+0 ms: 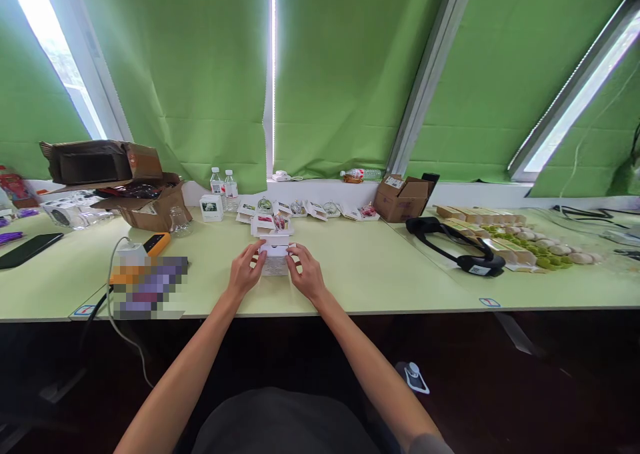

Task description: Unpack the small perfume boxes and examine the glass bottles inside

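Observation:
A small white box [275,266] with printed text on its front stands on the pale table straight ahead of me. Its top flap rises at the back. My left hand [246,269] grips the box's left side, fingers curled at the upper edge. On the opposite side, my right hand [306,275] pinches the right upper edge between thumb and fingers. Just behind the box lie white packets [270,224] with red and green contents, spread in a row. What is inside the box cannot be seen.
Left stand open cardboard boxes [145,201], a white carton [211,207], two bottles [230,186], an orange device [157,244] and a phone [33,250]. Right are a brown carton [403,197], a black headset [457,247] and egg-like items in green trays [550,247]. The table edge [370,313] runs before me.

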`<state>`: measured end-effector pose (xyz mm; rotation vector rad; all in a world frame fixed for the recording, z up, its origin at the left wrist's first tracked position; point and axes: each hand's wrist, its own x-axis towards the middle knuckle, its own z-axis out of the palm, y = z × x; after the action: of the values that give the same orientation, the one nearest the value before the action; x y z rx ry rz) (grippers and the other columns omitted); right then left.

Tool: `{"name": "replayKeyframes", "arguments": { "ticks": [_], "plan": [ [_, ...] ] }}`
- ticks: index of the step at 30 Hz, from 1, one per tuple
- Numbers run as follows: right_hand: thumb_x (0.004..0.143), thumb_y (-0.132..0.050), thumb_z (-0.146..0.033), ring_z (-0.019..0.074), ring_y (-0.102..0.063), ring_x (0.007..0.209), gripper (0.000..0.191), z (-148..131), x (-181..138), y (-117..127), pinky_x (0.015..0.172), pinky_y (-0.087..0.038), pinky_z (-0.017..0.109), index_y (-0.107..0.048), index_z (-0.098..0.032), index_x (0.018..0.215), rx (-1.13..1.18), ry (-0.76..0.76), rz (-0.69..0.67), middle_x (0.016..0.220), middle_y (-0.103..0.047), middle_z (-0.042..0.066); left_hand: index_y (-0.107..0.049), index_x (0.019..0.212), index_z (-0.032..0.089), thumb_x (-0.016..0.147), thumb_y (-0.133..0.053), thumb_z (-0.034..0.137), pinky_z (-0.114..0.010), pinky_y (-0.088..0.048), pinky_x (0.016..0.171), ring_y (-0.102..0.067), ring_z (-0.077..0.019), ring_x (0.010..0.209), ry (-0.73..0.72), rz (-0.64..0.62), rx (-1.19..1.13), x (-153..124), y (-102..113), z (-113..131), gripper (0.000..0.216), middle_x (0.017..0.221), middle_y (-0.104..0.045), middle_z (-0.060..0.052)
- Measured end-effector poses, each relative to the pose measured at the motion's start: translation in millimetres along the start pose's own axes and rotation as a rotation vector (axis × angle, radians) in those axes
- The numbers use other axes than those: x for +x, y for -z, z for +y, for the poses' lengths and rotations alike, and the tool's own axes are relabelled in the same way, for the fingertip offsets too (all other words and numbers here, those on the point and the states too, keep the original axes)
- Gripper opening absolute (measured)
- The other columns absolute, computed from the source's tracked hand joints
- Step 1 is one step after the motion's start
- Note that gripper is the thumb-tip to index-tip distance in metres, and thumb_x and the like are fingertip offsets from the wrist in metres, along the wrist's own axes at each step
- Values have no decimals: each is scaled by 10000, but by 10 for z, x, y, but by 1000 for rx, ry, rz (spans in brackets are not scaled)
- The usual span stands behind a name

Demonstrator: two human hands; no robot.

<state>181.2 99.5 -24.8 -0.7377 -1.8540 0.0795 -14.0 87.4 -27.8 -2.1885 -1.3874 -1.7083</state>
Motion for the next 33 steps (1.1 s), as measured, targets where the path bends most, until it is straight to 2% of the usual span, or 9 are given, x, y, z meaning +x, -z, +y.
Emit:
{"name": "replayKeyframes", "arguments": {
  "ticks": [8, 19, 25, 33],
  "plan": [
    [953, -413, -297, 143, -647, 858, 330, -6, -6, -11, 646, -600, 246, -499, -235, 1265, -48, 1, -47, 1209, -566, 102, -537, 1246, 232, 934, -453, 386, -251, -586, 676, -624, -128, 812, -1, 5, 1, -1, -1, 1, 358, 1097, -650, -53],
    [946, -425, -297, 142, -642, 835, 311, -5, -2, -13, 652, -588, 241, -537, -232, 1229, -85, -13, -78, 1103, -601, 86, -483, 1300, 248, 932, -454, 388, -248, -573, 665, -641, -135, 827, 40, -23, 10, 0, 11, 15, 395, 1108, -645, -59],
    [947, -419, -296, 140, -640, 821, 307, -4, -9, -14, 651, -587, 243, -533, -238, 1225, -82, -28, -83, 1110, -598, 84, -386, 1347, 234, 923, -473, 388, -247, -563, 638, -666, -145, 829, 89, -34, -30, 5, 12, 24, 460, 1036, -665, -55],
    [947, -421, -294, 129, -636, 808, 310, 12, -10, -23, 647, -582, 231, -523, -238, 1234, -82, -29, -94, 1099, -598, 73, -515, 1258, 238, 937, -442, 395, -251, -569, 667, -643, -141, 853, 52, -35, -5, 11, 15, 31, 365, 1128, -646, -63]
  ]
}}
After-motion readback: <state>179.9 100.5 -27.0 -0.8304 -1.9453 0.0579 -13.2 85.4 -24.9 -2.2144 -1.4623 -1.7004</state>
